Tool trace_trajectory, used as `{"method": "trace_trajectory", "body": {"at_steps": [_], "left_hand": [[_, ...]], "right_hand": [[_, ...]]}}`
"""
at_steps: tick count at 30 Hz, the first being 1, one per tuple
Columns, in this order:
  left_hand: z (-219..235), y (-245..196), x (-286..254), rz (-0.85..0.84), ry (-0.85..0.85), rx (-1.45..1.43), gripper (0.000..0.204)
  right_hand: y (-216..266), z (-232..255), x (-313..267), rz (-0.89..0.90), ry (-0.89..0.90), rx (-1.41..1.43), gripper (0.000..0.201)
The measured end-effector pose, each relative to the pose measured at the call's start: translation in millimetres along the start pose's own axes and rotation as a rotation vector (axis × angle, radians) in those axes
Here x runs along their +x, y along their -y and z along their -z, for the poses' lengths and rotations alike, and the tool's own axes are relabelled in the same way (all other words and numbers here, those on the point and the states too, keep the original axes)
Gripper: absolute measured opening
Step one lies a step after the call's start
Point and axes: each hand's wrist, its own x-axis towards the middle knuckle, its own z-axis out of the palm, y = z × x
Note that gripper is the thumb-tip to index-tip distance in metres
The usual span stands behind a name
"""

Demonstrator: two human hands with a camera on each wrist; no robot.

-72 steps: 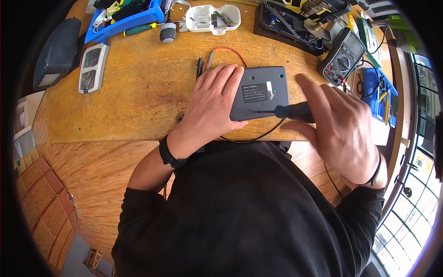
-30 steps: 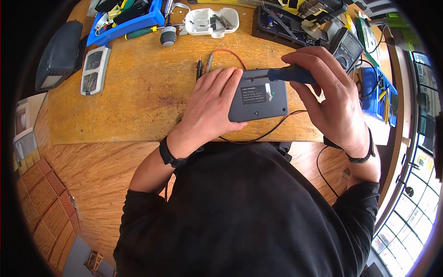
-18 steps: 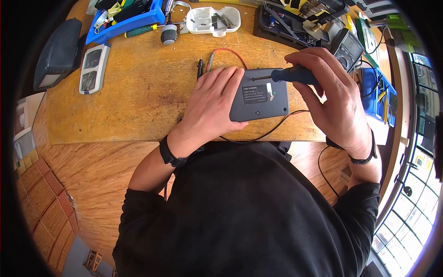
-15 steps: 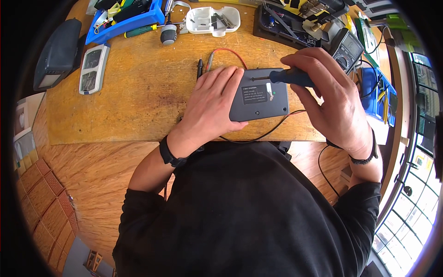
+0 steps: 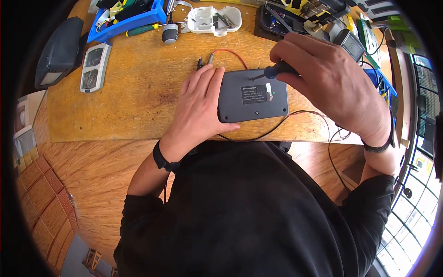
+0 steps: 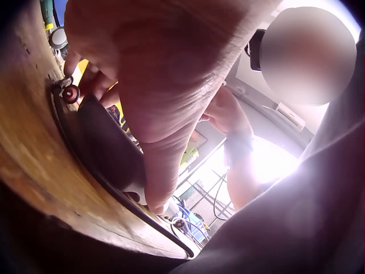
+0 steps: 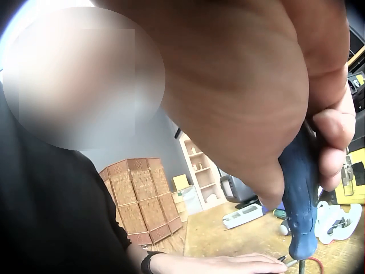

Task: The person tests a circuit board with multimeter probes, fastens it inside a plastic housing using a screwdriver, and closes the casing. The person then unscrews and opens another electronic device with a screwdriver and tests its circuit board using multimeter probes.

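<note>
A dark grey charger (image 5: 267, 109) lies label side up near the table's front edge. My left hand (image 5: 196, 101) grips its left side, fingers over the far left corner and thumb along the near edge. My right hand (image 5: 334, 83) holds a blue-handled screwdriver (image 5: 272, 72), whose tip meets the screw hole by the far edge. In the right wrist view the fingers curl round the blue handle (image 7: 300, 200). The left wrist view shows the charger's dark side (image 6: 111, 148) beside the palm.
Behind the charger lie a black probe (image 5: 200, 63) and a red lead (image 5: 233, 51). A white case (image 5: 213, 30), a blue tray (image 5: 134, 23) and a black tray (image 5: 265, 30) stand at the back. A multimeter (image 5: 353, 46) is at right, a grey-white charger (image 5: 94, 68) at left.
The screwdriver has gone from the near screw hole to the far one. Lately my right hand has turned and its wrist has swung right; my left hand has slid left, uncovering more of the charger.
</note>
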Motion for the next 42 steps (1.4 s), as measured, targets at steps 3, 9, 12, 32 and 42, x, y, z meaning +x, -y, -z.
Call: {"method": "trace_trajectory", "body": {"at_steps": [3, 9, 12, 32, 42], "left_hand": [[3.5, 5.2, -0.2, -0.007, 0.013, -0.033, 0.140], [3.9, 11.9, 0.2, -0.017, 0.031, -0.058, 0.145], [2.8, 12.1, -1.6, -0.016, 0.031, -0.058, 0.143], [1.5, 11.8, -1.3, -0.020, 0.018, -0.063, 0.137], [1.5, 12.6, -2.5, -0.020, 0.024, -0.060, 0.137]], "right_hand": [[-4.3, 3.5, 2.2, 0.088, 0.005, 0.031, 0.036], [8.7, 1.9, -0.6, -0.075, 0.084, -0.080, 0.037], [14.5, 4.3, 3.7, -0.288, 0.193, -0.339, 0.032], [3.6, -4.6, 7.2, 0.138, -0.020, 0.114, 0.027], [4.9, 5.9, 3.2, 0.146, 0.026, 0.005, 0.027]]}}
